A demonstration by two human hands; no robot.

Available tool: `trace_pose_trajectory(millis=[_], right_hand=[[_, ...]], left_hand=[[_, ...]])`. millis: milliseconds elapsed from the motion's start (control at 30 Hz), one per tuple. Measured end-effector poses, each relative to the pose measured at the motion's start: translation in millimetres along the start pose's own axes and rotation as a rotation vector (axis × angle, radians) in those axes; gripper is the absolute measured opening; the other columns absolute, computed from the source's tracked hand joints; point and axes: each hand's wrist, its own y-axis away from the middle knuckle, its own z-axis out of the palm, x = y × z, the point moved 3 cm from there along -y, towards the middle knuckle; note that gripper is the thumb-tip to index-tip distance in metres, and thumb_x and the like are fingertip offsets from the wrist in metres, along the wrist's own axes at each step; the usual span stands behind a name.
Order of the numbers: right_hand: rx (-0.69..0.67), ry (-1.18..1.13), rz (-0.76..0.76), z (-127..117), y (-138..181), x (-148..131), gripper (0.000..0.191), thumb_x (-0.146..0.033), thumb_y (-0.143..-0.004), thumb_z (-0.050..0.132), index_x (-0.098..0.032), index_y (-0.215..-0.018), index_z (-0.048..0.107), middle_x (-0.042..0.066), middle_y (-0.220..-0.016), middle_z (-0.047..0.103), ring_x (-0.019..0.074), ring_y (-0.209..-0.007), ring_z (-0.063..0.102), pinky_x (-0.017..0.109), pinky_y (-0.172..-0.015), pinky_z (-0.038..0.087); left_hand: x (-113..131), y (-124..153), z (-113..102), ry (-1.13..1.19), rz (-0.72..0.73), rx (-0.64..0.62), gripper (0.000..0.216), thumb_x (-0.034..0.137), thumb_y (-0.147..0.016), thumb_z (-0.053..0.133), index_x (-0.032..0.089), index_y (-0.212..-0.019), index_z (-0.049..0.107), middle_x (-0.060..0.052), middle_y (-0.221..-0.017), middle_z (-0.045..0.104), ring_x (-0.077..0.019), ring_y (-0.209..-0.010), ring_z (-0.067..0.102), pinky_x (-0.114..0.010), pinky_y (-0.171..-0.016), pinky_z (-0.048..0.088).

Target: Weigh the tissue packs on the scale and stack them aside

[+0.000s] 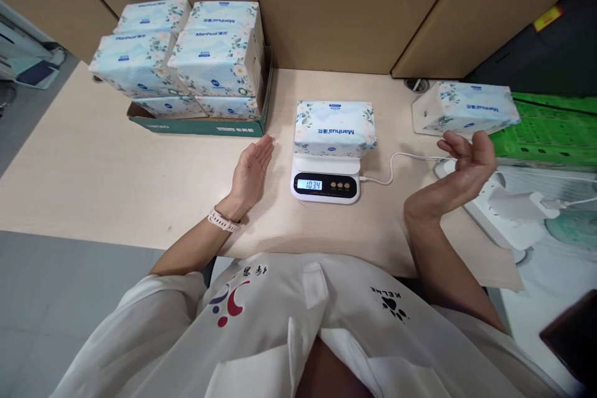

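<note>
A pack of tissues (334,128) with a floral wrapper lies on a small white digital scale (326,184), whose display is lit and reads 1034. My left hand (250,171) rests on the table left of the scale, palm up, fingers stretched out and empty. My right hand (466,165) hovers right of the scale, palm up, fingers loosely curled and apart, holding nothing. Just beyond it lies another tissue pack (466,108) on the table.
A green cardboard tray (200,125) at the back left holds several stacked tissue packs (186,53). A white cable (401,161) runs from the scale to a power strip (504,211) at the right. A green crate (555,130) stands far right. Cardboard panels (326,6) close the back.
</note>
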Motion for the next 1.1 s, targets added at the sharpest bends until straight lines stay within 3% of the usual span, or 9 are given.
trace_pose_trajectory(millis=[333,667,1100], right_hand=[[0.006,-0.081,-0.009,-1.7,1.0,3.4,0.050,-0.049,-0.108,0.038,-0.016,-0.133,0.067,0.012,-0.115,0.076,0.0268,-0.110,0.075,0.057,-0.101,0.060],[0.000,-0.055,0.013,-2.0,1.4,4.7,0.051,-0.051,-0.108,0.037,-0.018,-0.133,0.066,0.012,-0.112,0.076,0.0283,-0.108,0.075,0.061,-0.106,0.058],[-0.096,-0.040,0.058,2.6,9.3,-2.3,0.051,-0.052,-0.108,0.040,-0.019,-0.136,0.065,0.010,-0.110,0.079,0.0271,-0.106,0.076,0.057,-0.102,0.060]], left_hand=[[-1.0,-1.0,-1.7,0.002,-0.002,0.002,0.062,0.055,-0.101,0.053,0.015,-0.145,0.066,-0.013,-0.172,0.051,-0.0282,-0.166,0.042,-0.042,-0.143,0.025],[1.1,1.0,-0.2,-0.025,-0.001,-0.007,0.064,0.057,-0.100,0.053,0.016,-0.148,0.066,-0.013,-0.173,0.050,-0.0302,-0.167,0.039,-0.045,-0.144,0.023],[0.8,1.0,-1.9,-0.005,-0.007,0.029,0.055,0.054,-0.100,0.054,0.020,-0.140,0.072,-0.010,-0.169,0.056,-0.0277,-0.164,0.046,-0.045,-0.143,0.027]])
